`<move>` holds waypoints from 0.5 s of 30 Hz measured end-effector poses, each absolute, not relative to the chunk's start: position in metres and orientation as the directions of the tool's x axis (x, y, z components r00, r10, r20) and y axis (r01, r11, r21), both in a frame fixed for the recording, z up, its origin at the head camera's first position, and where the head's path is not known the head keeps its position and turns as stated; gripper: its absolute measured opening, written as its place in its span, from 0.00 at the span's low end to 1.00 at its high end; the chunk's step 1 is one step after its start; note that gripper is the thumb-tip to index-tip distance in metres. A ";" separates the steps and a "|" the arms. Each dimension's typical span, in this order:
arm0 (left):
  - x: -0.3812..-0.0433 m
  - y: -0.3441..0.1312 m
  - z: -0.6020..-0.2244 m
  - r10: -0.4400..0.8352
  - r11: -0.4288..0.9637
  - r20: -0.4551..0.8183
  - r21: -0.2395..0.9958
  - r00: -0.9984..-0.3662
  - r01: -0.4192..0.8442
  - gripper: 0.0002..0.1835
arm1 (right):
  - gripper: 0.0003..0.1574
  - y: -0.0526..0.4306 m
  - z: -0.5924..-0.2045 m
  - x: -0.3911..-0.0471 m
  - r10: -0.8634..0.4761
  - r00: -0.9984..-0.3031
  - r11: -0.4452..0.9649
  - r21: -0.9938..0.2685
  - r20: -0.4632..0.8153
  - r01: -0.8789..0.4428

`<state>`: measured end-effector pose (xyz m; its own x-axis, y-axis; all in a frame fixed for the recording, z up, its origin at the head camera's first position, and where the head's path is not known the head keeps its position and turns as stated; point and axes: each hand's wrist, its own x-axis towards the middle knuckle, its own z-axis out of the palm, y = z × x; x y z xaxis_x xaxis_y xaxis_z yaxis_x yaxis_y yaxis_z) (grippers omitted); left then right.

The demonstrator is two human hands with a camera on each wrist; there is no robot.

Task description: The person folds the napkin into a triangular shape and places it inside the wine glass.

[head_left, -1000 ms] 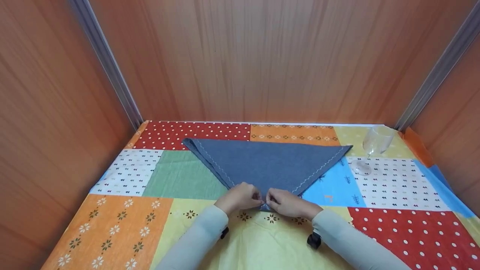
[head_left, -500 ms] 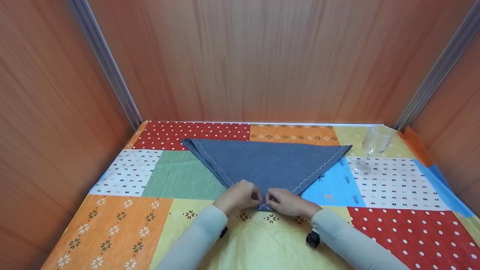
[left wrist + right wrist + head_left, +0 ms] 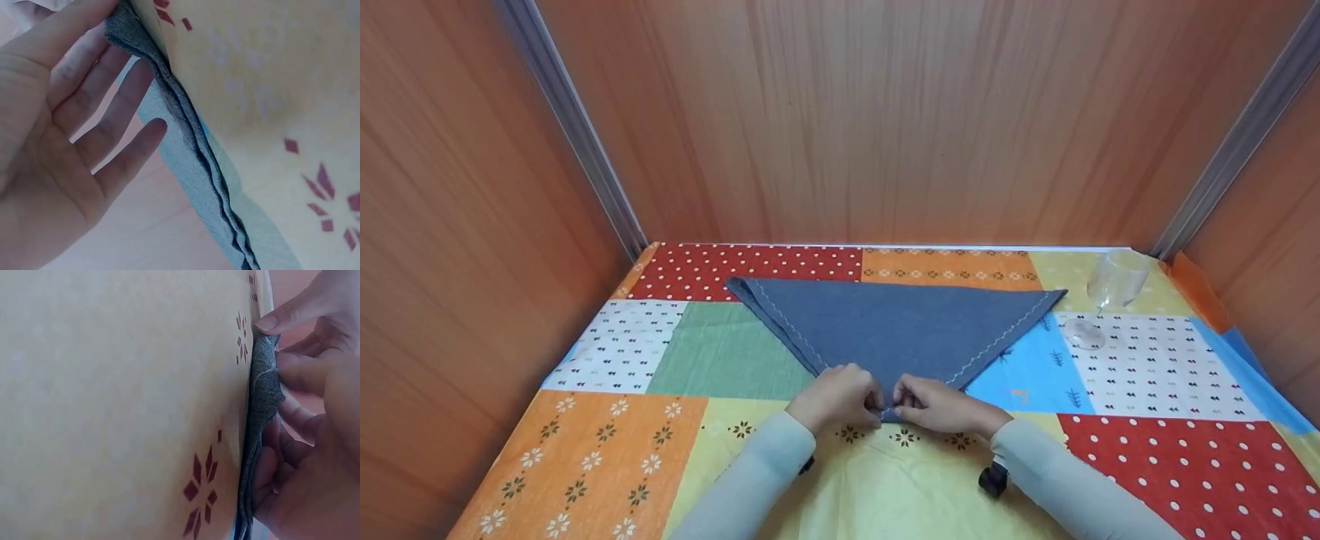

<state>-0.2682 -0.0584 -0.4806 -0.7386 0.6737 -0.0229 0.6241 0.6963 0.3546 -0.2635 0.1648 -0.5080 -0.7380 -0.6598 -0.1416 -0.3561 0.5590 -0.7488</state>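
A dark blue-grey cloth napkin lies folded into a triangle, its long side away from me and its point toward me. At that near point, a small strip is turned up over the cloth. My left hand pinches the left end of this fold, while its other fingers spread loosely beside the layered edge in the left wrist view. Close opposite, my right hand pinches the right end. The right wrist view has its thumb and forefinger at the rolled edge, with a line of pale stitching showing.
A clear stemmed wine glass stands at the back right. Under everything is a patchwork-print tablecloth. Wood-grain panels enclose the table at the back and both sides.
Both hands stay at the napkin's near point. Their fingers have shifted slightly over the fold, the right hand's loosening a little. The napkin's outline and the glass stay put.
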 end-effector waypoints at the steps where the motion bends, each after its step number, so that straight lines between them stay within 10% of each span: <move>1: -0.268 -0.058 -0.481 0.674 0.697 -0.021 0.348 -0.738 0.627 0.05 | 0.10 0.166 -0.508 -0.263 -0.664 -0.734 0.556 -0.752 -0.144 -0.355; 15: -0.275 -0.057 -0.478 0.628 0.748 -0.128 0.374 -0.768 0.549 0.05 | 0.11 0.167 -0.504 -0.260 -0.646 -0.760 0.617 -0.634 -0.070 -0.466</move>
<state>-0.2748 -0.0566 -0.4778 -0.7676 0.6279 -0.1285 0.5489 0.7476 0.3740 -0.2601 0.1673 -0.5038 -0.7603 -0.6459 -0.0698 -0.4662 0.6173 -0.6337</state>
